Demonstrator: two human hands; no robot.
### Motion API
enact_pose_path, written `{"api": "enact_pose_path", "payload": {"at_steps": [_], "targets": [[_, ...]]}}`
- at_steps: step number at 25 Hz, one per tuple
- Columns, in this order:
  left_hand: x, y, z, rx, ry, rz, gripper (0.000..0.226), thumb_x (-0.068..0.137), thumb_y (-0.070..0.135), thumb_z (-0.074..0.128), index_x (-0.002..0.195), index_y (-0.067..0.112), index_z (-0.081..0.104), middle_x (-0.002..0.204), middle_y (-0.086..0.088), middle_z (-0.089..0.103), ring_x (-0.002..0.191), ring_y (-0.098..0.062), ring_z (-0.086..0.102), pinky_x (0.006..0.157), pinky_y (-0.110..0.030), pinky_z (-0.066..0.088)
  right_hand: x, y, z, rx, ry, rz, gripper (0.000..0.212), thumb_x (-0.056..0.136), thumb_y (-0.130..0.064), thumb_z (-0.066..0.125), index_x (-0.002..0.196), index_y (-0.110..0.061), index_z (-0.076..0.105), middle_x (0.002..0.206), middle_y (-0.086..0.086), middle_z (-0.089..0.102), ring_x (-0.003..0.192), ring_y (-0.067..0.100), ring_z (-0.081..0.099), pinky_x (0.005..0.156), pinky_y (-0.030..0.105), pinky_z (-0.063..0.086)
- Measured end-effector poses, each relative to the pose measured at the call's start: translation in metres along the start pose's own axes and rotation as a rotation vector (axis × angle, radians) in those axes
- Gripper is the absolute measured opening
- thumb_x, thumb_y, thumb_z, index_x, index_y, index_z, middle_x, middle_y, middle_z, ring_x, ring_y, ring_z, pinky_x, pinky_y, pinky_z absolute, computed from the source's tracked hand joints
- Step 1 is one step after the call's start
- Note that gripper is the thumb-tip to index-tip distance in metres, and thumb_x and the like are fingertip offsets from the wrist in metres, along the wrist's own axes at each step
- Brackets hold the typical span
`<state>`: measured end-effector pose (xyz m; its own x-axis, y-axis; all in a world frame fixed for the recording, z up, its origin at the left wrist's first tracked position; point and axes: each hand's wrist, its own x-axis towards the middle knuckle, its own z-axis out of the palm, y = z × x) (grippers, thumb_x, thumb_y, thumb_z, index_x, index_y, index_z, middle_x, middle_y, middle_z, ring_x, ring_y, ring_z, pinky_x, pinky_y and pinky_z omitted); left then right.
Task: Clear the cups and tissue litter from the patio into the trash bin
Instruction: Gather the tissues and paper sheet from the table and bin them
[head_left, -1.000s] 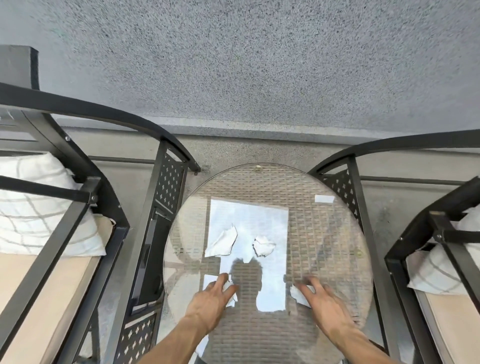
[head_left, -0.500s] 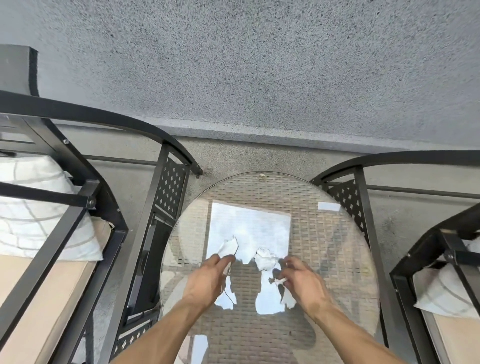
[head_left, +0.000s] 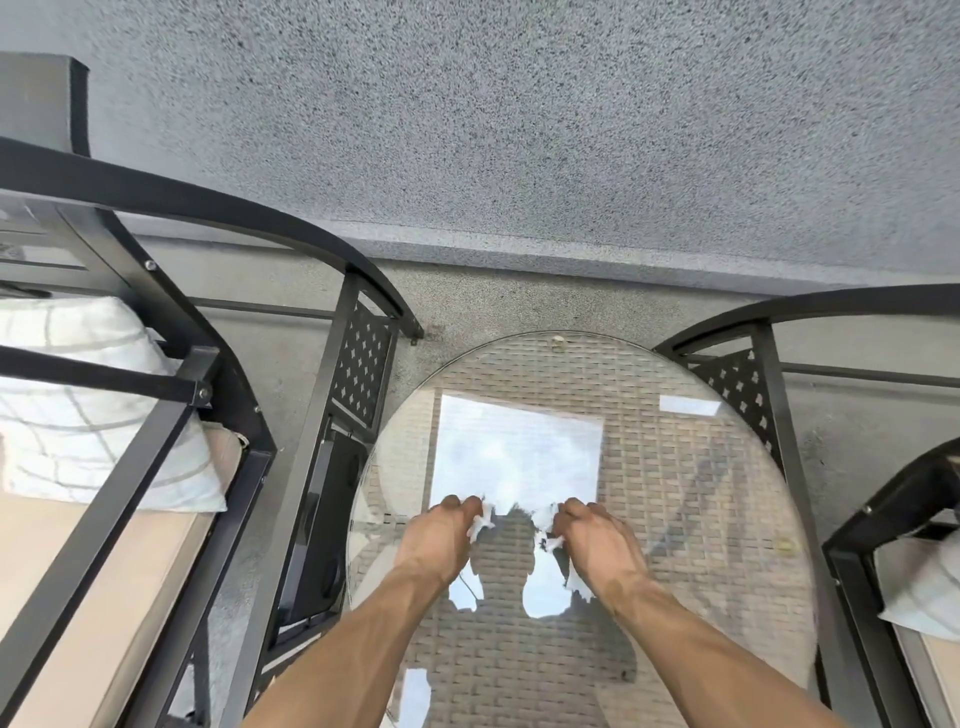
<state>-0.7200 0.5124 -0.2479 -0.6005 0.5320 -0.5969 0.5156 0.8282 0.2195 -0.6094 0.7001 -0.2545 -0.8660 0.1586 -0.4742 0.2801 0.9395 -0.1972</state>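
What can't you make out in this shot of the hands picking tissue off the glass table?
- Head view: how much tissue the left hand holds; closed fingers hide it.
- Likewise tissue inside the right hand.
- No trash bin or cups appear within the frame.
- Glass table: sky glare masks its middle; the bottom edge crops its near rim.

Round glass table (head_left: 675, 467) at 6 o'clock, wall (head_left: 519, 130) behind at 12. Chair (head_left: 208, 338) with pillow (head_left: 78, 405) at 9; second chair (head_left: 857, 415) at 3. Both hands over table's near half: left hand (head_left: 436, 535) at 7, right hand (head_left: 597, 540) at 5, tissue scraps (head_left: 480, 519) between them.
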Motion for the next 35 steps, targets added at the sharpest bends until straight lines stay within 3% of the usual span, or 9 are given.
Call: {"api": "enact_pose_path", "payload": {"at_steps": [4, 7, 11, 15, 20, 25, 30, 35], "targets": [[-0.006, -0.009, 0.009, -0.103, 0.025, 0.021, 0.04, 0.089, -0.004, 0.05, 0.12, 0.018, 0.06, 0.117, -0.005, 0.058, 0.097, -0.026, 0.065, 0.083, -0.038, 0.055, -0.015, 0.0, 0.001, 0.071, -0.015, 0.063, 0.034, 0.084, -0.012, 0.052, 0.113, -0.028, 0.056, 0.108, -0.002, 0.061, 0.092, 0.024, 0.063, 0.078, 0.033, 0.049], [-0.014, -0.016, 0.01, -0.206, 0.089, 0.041, 0.039, 0.089, -0.005, 0.051, 0.114, 0.021, 0.065, 0.115, 0.002, 0.053, 0.09, -0.02, 0.066, 0.08, -0.025, 0.054, -0.028, -0.002, -0.007, 0.135, 0.065, 0.114, 0.039, 0.083, -0.009, 0.054, 0.113, -0.033, 0.05, 0.106, -0.005, 0.065, 0.083, 0.021, 0.065, 0.072, 0.031, 0.051], [-0.035, -0.015, -0.004, -0.308, 0.203, 0.055, 0.022, 0.09, 0.005, 0.054, 0.103, 0.018, 0.065, 0.113, 0.011, 0.044, 0.082, -0.017, 0.064, 0.074, -0.031, 0.053, -0.045, -0.009, -0.031, 0.192, 0.182, 0.164, 0.043, 0.087, -0.012, 0.056, 0.124, -0.033, 0.048, 0.112, -0.006, 0.068, 0.088, 0.022, 0.067, 0.077, 0.034, 0.053], [-0.056, -0.008, -0.026, -0.423, 0.32, 0.083, 0.019, 0.085, 0.004, 0.059, 0.095, 0.018, 0.067, 0.108, 0.007, 0.062, 0.086, -0.015, 0.061, 0.073, -0.02, 0.041, -0.063, -0.017, -0.059, 0.287, 0.294, 0.163, 0.027, 0.088, -0.02, 0.061, 0.114, -0.028, 0.061, 0.108, -0.006, 0.071, 0.094, 0.021, 0.066, 0.079, 0.034, 0.051], [-0.1, 0.002, -0.045, -0.613, 0.448, 0.007, 0.018, 0.085, 0.008, 0.066, 0.093, 0.023, 0.069, 0.089, 0.002, 0.072, 0.076, -0.016, 0.061, 0.063, -0.024, 0.038, -0.084, -0.034, -0.085, 0.348, 0.414, 0.112, 0.016, 0.086, -0.023, 0.065, 0.099, -0.033, 0.066, 0.094, -0.009, 0.073, 0.087, 0.02, 0.067, 0.074, 0.033, 0.051], [-0.152, 0.021, -0.038, -0.711, 0.646, -0.03, 0.013, 0.086, 0.01, 0.071, 0.096, 0.015, 0.065, 0.076, 0.0, 0.064, 0.071, -0.019, 0.054, 0.06, -0.025, 0.03, -0.11, -0.044, -0.093, 0.441, 0.457, -0.073, 0.013, 0.083, -0.026, 0.072, 0.094, -0.032, 0.069, 0.095, -0.009, 0.074, 0.086, 0.016, 0.069, 0.077, 0.034, 0.053], [-0.21, 0.045, -0.004, -0.81, 0.72, -0.173, 0.021, 0.087, 0.016, 0.07, 0.101, 0.019, 0.055, 0.092, -0.001, 0.072, 0.084, -0.022, 0.064, 0.071, -0.034, 0.046, -0.148, -0.048, -0.086, 0.463, 0.474, -0.258, 0.014, 0.08, -0.022, 0.075, 0.091, -0.03, 0.073, 0.094, -0.006, 0.072, 0.084, 0.014, 0.065, 0.072, 0.029, 0.049], [-0.273, 0.049, 0.037, -0.818, 0.799, -0.309, 0.02, 0.088, 0.025, 0.07, 0.097, 0.027, 0.052, 0.092, 0.004, 0.073, 0.082, -0.019, 0.066, 0.073, -0.037, 0.051, -0.176, -0.075, -0.074, 0.404, 0.406, -0.419, 0.01, 0.08, -0.026, 0.075, 0.09, -0.029, 0.073, 0.087, -0.01, 0.062, 0.08, 0.015, 0.061, 0.068, 0.032, 0.048]]}}
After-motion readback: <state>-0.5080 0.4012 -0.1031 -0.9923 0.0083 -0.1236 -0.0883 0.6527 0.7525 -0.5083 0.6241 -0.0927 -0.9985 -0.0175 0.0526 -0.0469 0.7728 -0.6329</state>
